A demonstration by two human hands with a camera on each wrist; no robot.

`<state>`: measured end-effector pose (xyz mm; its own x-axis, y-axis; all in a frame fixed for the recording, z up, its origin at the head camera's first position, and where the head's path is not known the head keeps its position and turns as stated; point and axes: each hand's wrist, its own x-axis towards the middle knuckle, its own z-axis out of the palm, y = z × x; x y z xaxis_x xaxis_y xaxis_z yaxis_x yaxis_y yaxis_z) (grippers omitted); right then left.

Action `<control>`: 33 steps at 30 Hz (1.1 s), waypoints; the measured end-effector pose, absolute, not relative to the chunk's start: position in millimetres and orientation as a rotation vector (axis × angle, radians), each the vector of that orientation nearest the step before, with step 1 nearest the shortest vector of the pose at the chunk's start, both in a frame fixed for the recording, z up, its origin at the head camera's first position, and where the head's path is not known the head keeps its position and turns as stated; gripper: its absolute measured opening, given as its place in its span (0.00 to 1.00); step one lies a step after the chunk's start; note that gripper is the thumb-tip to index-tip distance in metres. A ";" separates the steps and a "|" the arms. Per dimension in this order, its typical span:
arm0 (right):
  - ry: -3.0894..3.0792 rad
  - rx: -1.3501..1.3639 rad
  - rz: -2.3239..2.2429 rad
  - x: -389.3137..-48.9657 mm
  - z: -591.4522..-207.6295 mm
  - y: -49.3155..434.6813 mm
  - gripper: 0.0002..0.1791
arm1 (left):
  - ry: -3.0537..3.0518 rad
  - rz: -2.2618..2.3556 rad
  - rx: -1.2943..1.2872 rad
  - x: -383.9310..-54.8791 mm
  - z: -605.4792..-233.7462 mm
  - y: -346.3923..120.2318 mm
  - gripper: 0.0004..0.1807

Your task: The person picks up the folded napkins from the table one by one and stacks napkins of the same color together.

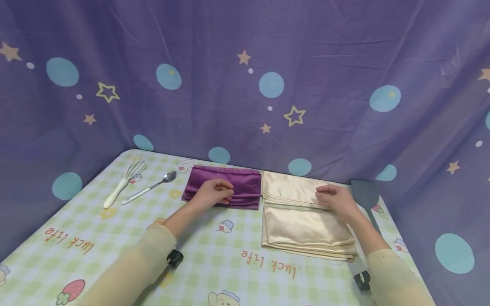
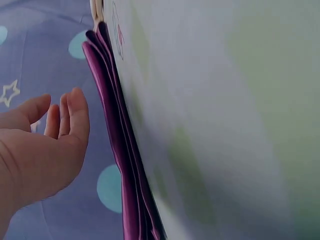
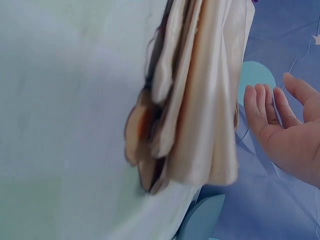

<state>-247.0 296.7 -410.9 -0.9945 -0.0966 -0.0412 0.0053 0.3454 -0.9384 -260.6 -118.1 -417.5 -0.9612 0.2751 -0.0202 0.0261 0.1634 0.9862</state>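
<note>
My left hand [image 1: 214,193] hovers over a folded purple satin cloth [image 1: 245,180], fingers loosely bent and nothing in them. In the left wrist view, a gap shows between that hand [image 2: 55,130] and the layered edge of the purple cloth [image 2: 112,115]. To the right lie two folded cream satin cloths, the far one [image 1: 287,187] beside the purple one and the near one [image 1: 306,229] in front of it. Above the right end of the far cream cloth is my right hand [image 1: 338,202], holding nothing. Its relaxed fingers [image 3: 257,102] are apart from the cream folds [image 3: 210,110] in the right wrist view.
A white-handled whisk [image 1: 124,180] and a metal spoon [image 1: 151,187] lie at the table's left. At the right edge, a dark grey spatula [image 1: 365,193] is partly behind my right arm. A checked cloth [image 1: 191,263] covers the table, with a purple curtain [image 1: 214,106] behind it.
</note>
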 end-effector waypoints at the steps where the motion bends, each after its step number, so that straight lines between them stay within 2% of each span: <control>1: 2.500 -0.087 -1.742 -246.0 -410.7 298.1 0.25 | 2.237 1.884 0.290 -259.5 -417.2 -114.7 0.16; 21: 2.565 -0.063 -1.648 -226.0 -409.8 335.3 0.28 | 2.262 1.623 0.353 -245.1 -425.1 -58.9 0.12; 33: 2.692 0.009 -1.505 -215.5 -413.4 346.9 0.24 | 2.236 1.614 0.354 -238.5 -433.6 -32.8 0.22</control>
